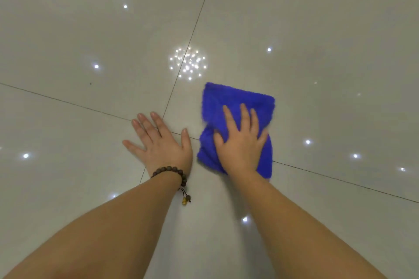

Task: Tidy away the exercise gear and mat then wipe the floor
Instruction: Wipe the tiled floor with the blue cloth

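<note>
A folded blue cloth (pixel 254 103) lies flat on the glossy grey tiled floor (pixel 328 36), just right of where tile joints cross. My right hand (pixel 241 140) presses down on the cloth with straight, spread fingers, covering its near half. My left hand (pixel 158 140) lies flat on the bare tile to the left of the cloth, fingers spread, with a dark bead bracelet at the wrist. No exercise gear or mat is in view.
Only floor tiles fill the view, with dark grout lines (pixel 195 27) and reflections of ceiling lights (pixel 188 63). A tiny dark speck (pixel 91 83) sits on the tile at the left.
</note>
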### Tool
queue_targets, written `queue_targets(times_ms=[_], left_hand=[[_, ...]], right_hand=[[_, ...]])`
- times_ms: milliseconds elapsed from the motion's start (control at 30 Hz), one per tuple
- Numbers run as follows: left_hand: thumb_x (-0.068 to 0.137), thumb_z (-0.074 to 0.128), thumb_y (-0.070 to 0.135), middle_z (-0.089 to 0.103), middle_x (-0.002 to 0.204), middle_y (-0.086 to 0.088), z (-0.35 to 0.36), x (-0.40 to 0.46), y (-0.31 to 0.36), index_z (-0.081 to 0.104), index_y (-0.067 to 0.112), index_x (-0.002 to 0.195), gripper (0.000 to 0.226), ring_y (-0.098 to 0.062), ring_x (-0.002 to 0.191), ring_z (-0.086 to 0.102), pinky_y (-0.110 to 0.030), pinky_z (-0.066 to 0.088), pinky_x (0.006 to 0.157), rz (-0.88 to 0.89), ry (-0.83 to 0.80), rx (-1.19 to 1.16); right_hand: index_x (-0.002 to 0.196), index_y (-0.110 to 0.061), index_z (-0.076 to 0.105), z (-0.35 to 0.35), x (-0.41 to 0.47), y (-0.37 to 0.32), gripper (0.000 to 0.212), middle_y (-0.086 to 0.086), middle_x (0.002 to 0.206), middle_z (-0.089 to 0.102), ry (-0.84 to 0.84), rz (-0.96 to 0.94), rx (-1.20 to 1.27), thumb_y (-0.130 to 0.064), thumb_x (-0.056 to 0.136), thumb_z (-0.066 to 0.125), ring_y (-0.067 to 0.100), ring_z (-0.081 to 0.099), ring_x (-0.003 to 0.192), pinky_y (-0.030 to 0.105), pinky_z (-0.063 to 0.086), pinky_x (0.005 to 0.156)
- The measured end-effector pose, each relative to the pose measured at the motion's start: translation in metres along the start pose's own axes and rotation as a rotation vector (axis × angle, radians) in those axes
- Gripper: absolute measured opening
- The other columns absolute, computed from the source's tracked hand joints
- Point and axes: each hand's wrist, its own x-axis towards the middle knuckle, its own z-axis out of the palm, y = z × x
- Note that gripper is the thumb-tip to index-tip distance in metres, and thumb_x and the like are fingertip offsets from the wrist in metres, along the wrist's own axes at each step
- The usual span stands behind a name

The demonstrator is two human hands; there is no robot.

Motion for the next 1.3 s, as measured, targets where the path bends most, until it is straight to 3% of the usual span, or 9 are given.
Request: queue_targets(times_ms=[167, 333, 400, 567, 633, 933, 1000, 1200, 1300], left_hand=[[0.091, 0.013, 0.056, -0.009, 0.16, -0.016, 0.0, 0.0, -0.001, -0.005, 0.011, 0.153, 0.079, -0.03, 0.147, -0.013, -0.065, -0.005, 0.112, 0.011, 0.018, -0.012], [0.086, 0.002, 0.07, -0.012, 0.16, -0.016, 0.002, 0.0, -0.004, -0.007, 0.014, 0.153, 0.088, -0.028, 0.147, -0.015, -0.065, -0.007, 0.112, 0.066, 0.038, -0.015], [0.085, 0.003, 0.071, -0.012, 0.16, -0.016, 0.001, -0.002, -0.007, -0.006, 0.014, 0.153, 0.089, -0.027, 0.147, -0.015, -0.064, -0.007, 0.112, 0.1, 0.064, -0.027], [0.094, 0.018, 0.053, -0.005, 0.159, -0.021, 0.021, -0.094, 0.053, 0.001, 0.001, 0.152, 0.08, -0.031, 0.148, -0.007, -0.062, 0.001, 0.115, 0.224, 0.143, -0.122], [0.091, 0.023, 0.05, 0.01, 0.157, -0.025, 0.036, -0.156, 0.1, 0.014, -0.005, 0.149, 0.08, -0.036, 0.147, 0.007, -0.062, 0.004, 0.114, 0.412, 0.11, -0.179], [0.088, 0.026, 0.063, 0.015, 0.156, -0.024, 0.075, -0.236, 0.166, 0.018, -0.003, 0.147, 0.089, -0.035, 0.147, 0.009, -0.07, 0.005, 0.109, 0.546, -0.016, 0.048], [0.088, 0.026, 0.063, 0.014, 0.157, -0.023, 0.077, -0.235, 0.168, 0.017, -0.003, 0.148, 0.089, -0.035, 0.147, 0.008, -0.07, 0.007, 0.109, 0.542, -0.006, 0.059], [0.084, 0.034, 0.059, 0.018, 0.156, -0.024, 0.083, -0.232, 0.166, 0.023, -0.006, 0.147, 0.091, -0.034, 0.147, 0.012, -0.07, 0.008, 0.11, 0.534, 0.009, 0.088], [0.082, 0.036, 0.058, 0.019, 0.156, -0.024, 0.081, -0.232, 0.165, 0.021, -0.006, 0.146, 0.092, -0.034, 0.147, 0.012, -0.07, 0.009, 0.11, 0.536, -0.008, 0.099]], right_hand=[[0.143, -0.04, 0.035, -0.015, 0.008, 0.059, 0.061, -0.001, 0.155, 0.03, -0.085, -0.481, -0.01, -0.053, 0.083, 0.034, 0.024, 0.025, 0.142, 0.052, 0.021, 0.11], [0.149, -0.033, 0.027, -0.059, -0.009, 0.243, 0.054, 0.005, 0.158, 0.017, 0.059, 0.709, 0.168, -0.04, 0.097, 0.041, 0.026, 0.013, 0.145, 0.056, 0.011, 0.114], [0.149, -0.033, 0.025, -0.059, -0.026, 0.236, 0.055, 0.005, 0.159, 0.015, 0.045, 0.841, 0.175, -0.043, 0.097, 0.039, 0.025, 0.01, 0.145, 0.055, 0.01, 0.112], [0.143, -0.039, 0.038, -0.023, -0.064, 0.172, 0.06, 0.001, 0.153, 0.033, -0.019, -0.144, -0.034, -0.053, 0.084, 0.034, 0.025, 0.028, 0.142, 0.054, 0.022, 0.11], [0.144, -0.04, 0.035, -0.032, -0.068, 0.219, 0.062, 0.0, 0.154, 0.031, -0.07, -0.234, -0.028, -0.054, 0.083, 0.028, 0.023, 0.027, 0.142, 0.052, 0.024, 0.111], [0.151, -0.027, 0.019, -0.091, -0.114, 0.478, 0.064, 0.011, 0.158, 0.012, 0.05, 1.226, 0.188, -0.055, 0.095, 0.029, 0.031, 0.008, 0.145, 0.057, 0.007, 0.113], [0.15, -0.028, 0.023, -0.085, -0.067, 0.448, 0.06, 0.011, 0.158, 0.016, 0.085, 1.093, 0.155, -0.051, 0.097, 0.035, 0.031, 0.011, 0.144, 0.059, 0.011, 0.111], [0.148, -0.043, 0.02, -0.045, 0.053, 0.194, 0.06, -0.002, 0.16, 0.012, -0.117, -0.21, -0.017, -0.057, 0.092, 0.037, 0.02, 0.005, 0.147, 0.052, 0.005, 0.114], [0.147, -0.045, 0.021, -0.051, 0.059, 0.22, 0.058, -0.006, 0.159, 0.014, -0.145, -0.436, -0.005, -0.054, 0.093, 0.039, 0.017, 0.008, 0.146, 0.05, 0.007, 0.116]])
